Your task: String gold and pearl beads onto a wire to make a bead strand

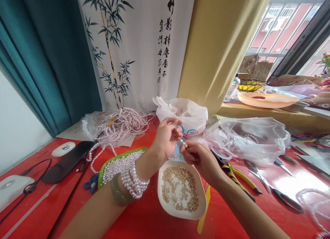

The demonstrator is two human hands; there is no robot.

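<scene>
Pearl strand (183,142) pinched at both ends, just above the far rim of the white dish (180,215). Held from the far side by the left hand (165,140), thumb and forefinger closed narrow on the upper pearls, other fingers curled loose. Held from the near side by the right hand (199,159), fingertips closed tight on the lower end; cannot tell whether a thread or a needle sat between them, too small to see. Both hands almost touching over the dish.

Judged as the stringing step: one more bead being put on a short length, far from finished. Next move, by judgement, calling for a steady pinch on the free end and a fine pick of one small bead, without letting the threaded pearls slide off.

Strand itself short, only a few pearls showing, round, pale, glossy, with a faint pink-white shine.

Inside the dish, many small gold beads (180,188), loose, spread over the bottom. Left of the dish, many loops of pearls (130,177) wound round the left wrist, with a green bangle (119,196) beside them. Behind those, still left of the dish, a green tray (113,160). Beyond the dish, a white plastic bag (187,111). Right of the dish, yellow-handled pliers (241,177) and scissors (274,192) on the red table (144,225).
</scene>
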